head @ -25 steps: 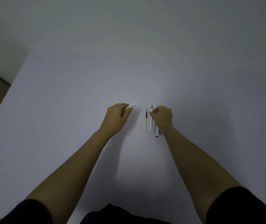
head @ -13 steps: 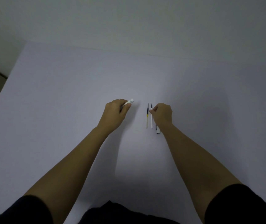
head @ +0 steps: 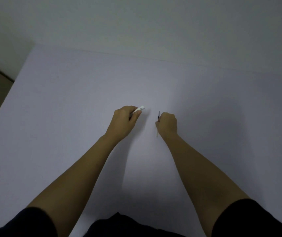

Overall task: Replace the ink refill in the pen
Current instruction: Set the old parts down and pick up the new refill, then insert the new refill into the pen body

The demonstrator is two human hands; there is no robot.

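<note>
Bench (head: 68,127): pale, plain surface filling most of the frame, bare apart from the items at centre. Person: two bare forearms reaching up from the lower edge, dark sleeves at the bottom corners. Left hand (head: 125,119): just left of centre, curled into a fist, grip clamped on the pen body (head: 140,109), whose white end pokes out past the thumb toward the upper right; the rest is hidden in the fist. Right hand (head: 167,124): just right of centre, knuckles up, fingers drawn together over a thin ink refill (head: 158,116); the dark tip shows above the hand and a pale tail below it at the wrist. Whether the refill is pinched off the bench or only covered cannot be told. Other parts under the right hand: hidden. Step in hand, by judgement: picking up the refill while the emptied body waits in the other hand. Next move calls for lifting the refill clear, bringing the two hands together, lining its tip with the open end of the body, and sliding it in straight without bending it.
</note>
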